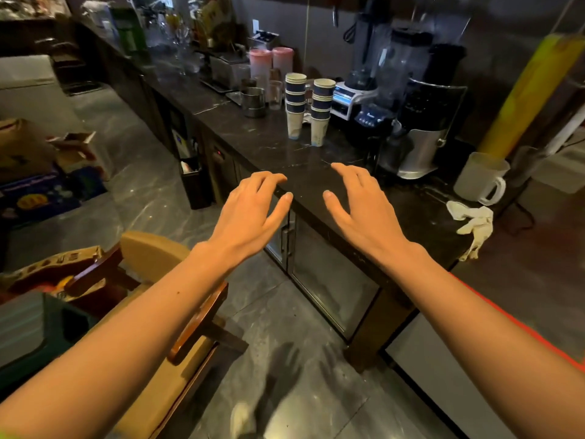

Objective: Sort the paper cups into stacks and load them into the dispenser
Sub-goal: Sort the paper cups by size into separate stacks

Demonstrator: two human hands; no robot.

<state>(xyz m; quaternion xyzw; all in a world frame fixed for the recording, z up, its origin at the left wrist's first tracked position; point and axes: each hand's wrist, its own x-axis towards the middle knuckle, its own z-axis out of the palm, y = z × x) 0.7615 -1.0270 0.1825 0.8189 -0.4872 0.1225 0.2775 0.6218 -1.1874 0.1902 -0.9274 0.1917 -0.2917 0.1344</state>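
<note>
Two stacks of paper cups stand upright on the dark marble counter. The left stack and the right stack each have several blue-banded cups nested over a pale cup at the bottom. My left hand and my right hand hover palm down over the counter's near edge, well short of the stacks. Both hands hold nothing and their fingers are spread. I see no cup dispenser that I can identify.
Blenders and a steel machine stand right of the stacks. Steel jugs, glasses and pink-lidded jars sit behind left. A white pitcher and crumpled cloth lie at right. A wooden chair stands below left.
</note>
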